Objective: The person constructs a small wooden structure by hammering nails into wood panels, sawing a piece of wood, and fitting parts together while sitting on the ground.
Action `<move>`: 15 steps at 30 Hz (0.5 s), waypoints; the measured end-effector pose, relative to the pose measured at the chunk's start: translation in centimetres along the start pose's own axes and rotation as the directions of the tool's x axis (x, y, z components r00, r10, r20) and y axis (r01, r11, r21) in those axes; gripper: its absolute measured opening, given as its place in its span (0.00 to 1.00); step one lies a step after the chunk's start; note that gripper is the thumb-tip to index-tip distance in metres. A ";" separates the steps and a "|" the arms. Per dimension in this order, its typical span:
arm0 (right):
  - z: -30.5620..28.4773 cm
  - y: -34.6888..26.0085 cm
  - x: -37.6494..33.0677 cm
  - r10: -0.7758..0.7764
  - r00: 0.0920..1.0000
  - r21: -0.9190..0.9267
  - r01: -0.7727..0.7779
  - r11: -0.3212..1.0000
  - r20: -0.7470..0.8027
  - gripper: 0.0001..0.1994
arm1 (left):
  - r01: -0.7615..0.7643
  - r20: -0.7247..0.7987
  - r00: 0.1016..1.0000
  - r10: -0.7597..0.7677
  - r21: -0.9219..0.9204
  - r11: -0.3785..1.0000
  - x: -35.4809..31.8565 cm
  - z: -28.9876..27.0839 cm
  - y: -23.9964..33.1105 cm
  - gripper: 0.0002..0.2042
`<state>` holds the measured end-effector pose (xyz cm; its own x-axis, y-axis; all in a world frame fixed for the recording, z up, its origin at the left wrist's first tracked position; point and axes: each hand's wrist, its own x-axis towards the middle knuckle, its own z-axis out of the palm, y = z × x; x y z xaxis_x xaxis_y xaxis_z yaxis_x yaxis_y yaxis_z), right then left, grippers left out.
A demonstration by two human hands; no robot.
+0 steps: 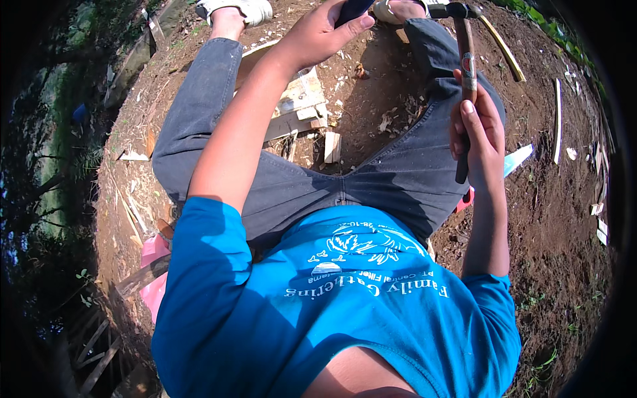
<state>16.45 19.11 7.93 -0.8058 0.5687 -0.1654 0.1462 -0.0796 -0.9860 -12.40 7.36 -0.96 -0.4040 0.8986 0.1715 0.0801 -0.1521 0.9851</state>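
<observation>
My left hand (pixel 315 36) is raised near the top edge, its fingers closed around a dark blue-black object (pixel 354 9). Most of that object is cut off by the picture's edge, so its kind does not show. In my right hand (pixel 481 129) a hammer (pixel 468 66) stands upright, gripped around the lower part of its handle. The dark hammer head points up, above my right knee. Between my legs, on the soil, lies a pale wooden board (pixel 298 96) with split and chipped pieces. A small wood block (pixel 332 147) is nearer to me.
Brown soil (pixel 551 205) strewn with wood chips surrounds my legs. Long thin wood strips (pixel 503 50) lie at the right. A saw blade (pixel 519 159) shows beside my right thigh. At the left are a pink thing (pixel 154 292), a wooden piece (pixel 142 275) and dark greenery.
</observation>
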 end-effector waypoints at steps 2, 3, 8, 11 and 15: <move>0.0 -1.0 0.1 0.015 0.999 -0.120 -0.011 0.993 0.031 0.25 | 0.040 0.033 0.999 -0.039 -0.038 0.998 0.1 0.2 -0.4 0.28; -0.3 -1.4 0.2 -0.015 1.000 -0.142 0.018 0.990 0.023 0.23 | 0.060 0.051 0.997 -0.057 -0.057 0.997 0.2 0.3 -0.4 0.29; 0.3 -5.8 2.6 -0.443 0.891 -0.088 0.436 0.896 -0.099 0.20 | 0.045 0.030 0.998 -0.047 0.063 0.997 0.3 0.2 0.8 0.28; 1.3 -3.7 3.2 -0.326 0.945 -0.220 0.315 0.923 -0.013 0.20 | 0.232 0.061 0.961 -0.269 0.353 0.906 0.8 0.3 3.2 0.25; 1.7 -4.0 3.2 -0.270 0.963 -0.326 0.260 0.909 0.014 0.21 | 0.152 0.076 0.979 -0.191 0.355 0.922 -0.1 -0.3 3.3 0.23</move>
<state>12.35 19.87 11.27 -0.8231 0.5578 0.1068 0.1106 0.3419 -0.9332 -12.36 6.70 2.30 -0.3411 0.9398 -0.0208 0.3363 0.1427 0.9309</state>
